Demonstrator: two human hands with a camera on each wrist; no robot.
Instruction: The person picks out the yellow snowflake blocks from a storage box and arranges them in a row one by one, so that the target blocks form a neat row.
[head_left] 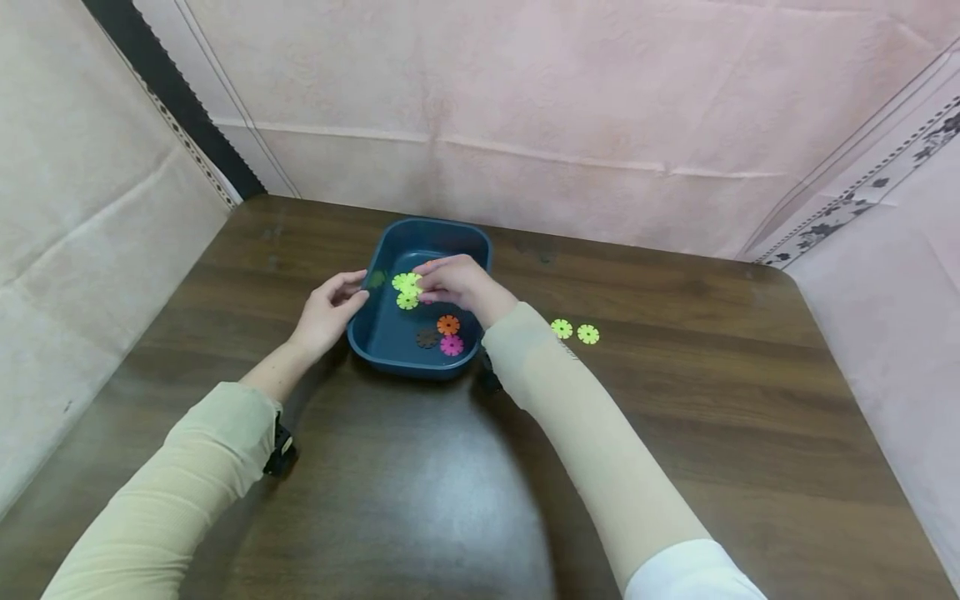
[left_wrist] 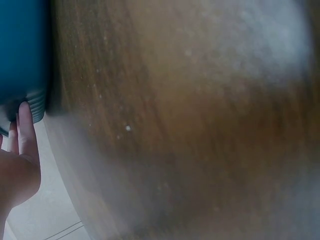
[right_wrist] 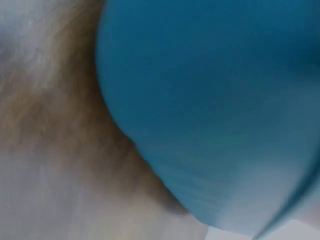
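Note:
My left hand (head_left: 322,315) holds the left side of a dark blue plastic tub (head_left: 408,364), thumb at the rim. In the left wrist view its fingers (left_wrist: 27,132) lie against the outer wall. Inside the tub, my right hand (head_left: 467,287) pinches yellow-green notched discs (head_left: 407,301) that cluster at its fingertips. Below that hand, an orange disc (head_left: 448,325), a pink disc (head_left: 452,345) and a dark brown disc (head_left: 427,337) lie on the tub floor. A dark green disc (head_left: 377,279) sits by the left wall. The right wrist view shows mostly the blurred tub wall (right_wrist: 200,100).
Two yellow-green notched discs (head_left: 575,332) lie on the brown wooden table (head_left: 712,392), right of the tub and beside my right forearm. Pale cloth (head_left: 525,108) hangs behind the table and along both sides.

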